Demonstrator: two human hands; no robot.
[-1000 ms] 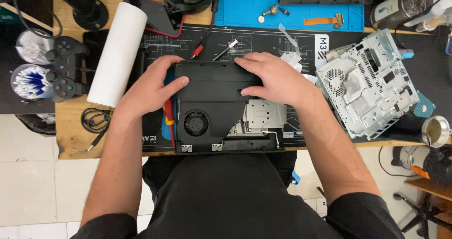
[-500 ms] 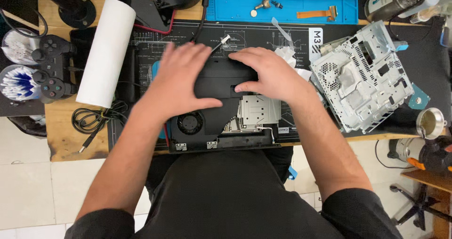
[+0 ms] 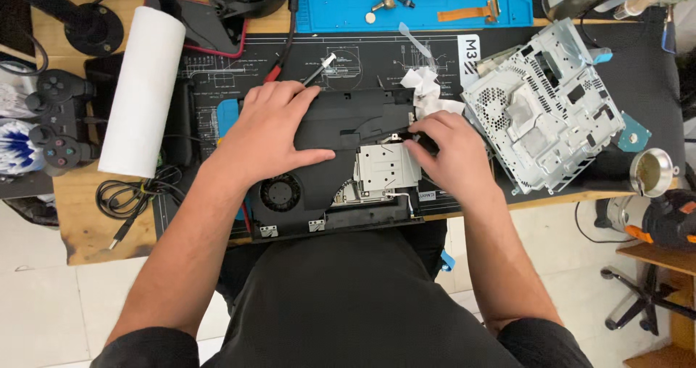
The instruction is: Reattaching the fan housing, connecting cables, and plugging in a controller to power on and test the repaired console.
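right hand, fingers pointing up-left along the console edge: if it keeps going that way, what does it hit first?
Likely the crumpled white tissue, just beyond the right hand at the black console's top right corner. Depth is unclear; it may slide over the console first.

Lighting: bright, even, overhead; your forearms cast only soft shadows. Glare: mild sheen on the perforated silver metal chassis (image 3: pixel 544 107) and white paper towel roll (image 3: pixel 141 92). Focus: sharp centre, slight softness at your frame's corners.

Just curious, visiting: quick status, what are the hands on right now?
Left hand flat on black console cover. Right hand gripping cover's right edge. Crumpled tissue close beside right hand.
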